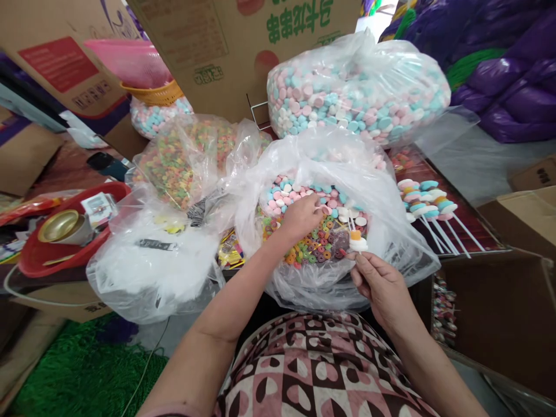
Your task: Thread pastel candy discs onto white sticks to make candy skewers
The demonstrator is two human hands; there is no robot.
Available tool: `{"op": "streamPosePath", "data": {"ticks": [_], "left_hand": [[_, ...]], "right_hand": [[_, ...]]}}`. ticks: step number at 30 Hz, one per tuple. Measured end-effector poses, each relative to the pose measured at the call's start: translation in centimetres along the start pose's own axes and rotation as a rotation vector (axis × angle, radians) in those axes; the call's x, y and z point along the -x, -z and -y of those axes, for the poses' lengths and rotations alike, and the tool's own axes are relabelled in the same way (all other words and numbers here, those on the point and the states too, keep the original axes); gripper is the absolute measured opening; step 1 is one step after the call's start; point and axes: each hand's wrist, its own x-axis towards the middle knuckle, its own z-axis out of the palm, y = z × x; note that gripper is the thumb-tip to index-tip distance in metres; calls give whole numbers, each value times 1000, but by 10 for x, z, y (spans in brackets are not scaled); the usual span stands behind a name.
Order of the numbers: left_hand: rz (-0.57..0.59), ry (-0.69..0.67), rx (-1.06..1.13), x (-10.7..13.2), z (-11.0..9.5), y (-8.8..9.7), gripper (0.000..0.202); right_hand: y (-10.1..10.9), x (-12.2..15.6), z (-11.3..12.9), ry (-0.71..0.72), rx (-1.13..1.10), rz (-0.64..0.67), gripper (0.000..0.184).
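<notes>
My left hand (303,216) reaches into an open clear plastic bag (391,226), fingers curled down among pink, blue and white marshmallow discs (284,194). Whether a piece sits between its fingertips is hidden. Colourful ring-shaped candies (306,244) lie under the wrist in the same bag. At the bag's right front, my right hand (377,278) pinches a candy skewer (358,243), held upright. White discs and an orange piece are threaded on it, and its white stick tips show above.
Finished-looking skewers (428,202) lie in a pile on the table's right. Behind stands a big tied bag of marshmallows (356,92); a bag of gummy rings (182,162) is at left. A red basin (30,255) holds a metal bowl. An open carton (495,318) is at lower right.
</notes>
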Motion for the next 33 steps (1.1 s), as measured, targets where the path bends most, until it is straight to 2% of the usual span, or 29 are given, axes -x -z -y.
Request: {"op": "streamPosePath", "data": {"ticks": [4, 8, 11, 14, 16, 18, 22, 25, 29, 33], "left_hand": [[41, -124, -24, -3, -8, -5, 34], [36, -126, 30, -5, -12, -6, 24], [5, -49, 309, 9, -8, 4, 14], [122, 33, 722, 37, -6, 14, 20], [200, 70, 950, 56, -9, 18, 24], [221, 105, 1136, 71, -14, 18, 25], [142, 179, 1431, 87, -25, 10, 28], [52, 231, 1571, 92, -27, 4, 32], [31, 199, 1583, 95, -26, -2, 38], [16, 235, 1602, 95, -28, -4, 47]], "right_hand": [[-3, -1, -4, -1, -14, 6, 37], [1, 0, -4, 8, 27, 8, 37], [6, -5, 1, 137, 207, -11, 32], [6, -13, 9, 289, 418, -61, 27], [1, -19, 13, 334, 465, -63, 28], [-6, -23, 16, 339, 462, -12, 30], [-19, -25, 18, 270, 341, 83, 29], [-23, -23, 16, 219, 228, 69, 28], [-24, -18, 14, 219, 222, 10, 26], [-25, -14, 13, 207, 168, 117, 26]]}}
